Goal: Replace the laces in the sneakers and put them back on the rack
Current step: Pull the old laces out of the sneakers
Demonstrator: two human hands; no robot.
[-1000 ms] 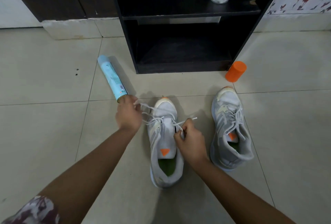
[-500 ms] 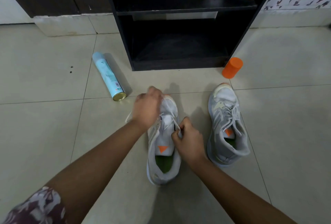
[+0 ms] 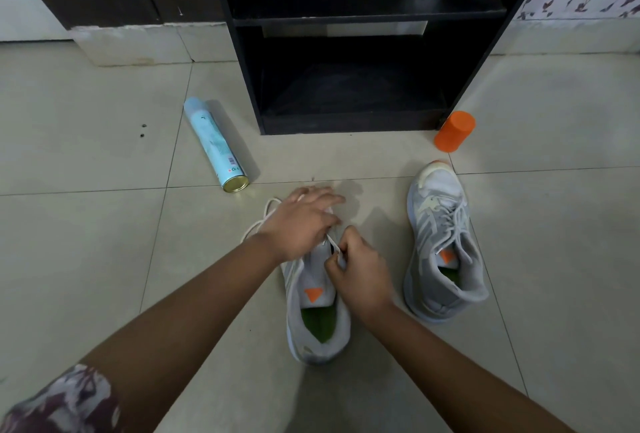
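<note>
Beige tiled floor (image 3: 86,242), black rack (image 3: 249,86). Sneaker (image 3: 317,294) lengthwise, toe toward rack. Right hand (image 3: 360,273) pinches lace (image 3: 332,243); left hand (image 3: 301,221) over toe, grip unclear.

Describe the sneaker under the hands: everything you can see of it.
The sneaker is grey, mesh-like, with a pale sole, white tongue bearing an orange triangle, and green insole. It stands upright on the tiled floor, toe toward the rack. The left hand lies over its forefoot, motion-blurred; the right hand pinches its white lace near the top eyelets, and slack loops out leftward.
</note>
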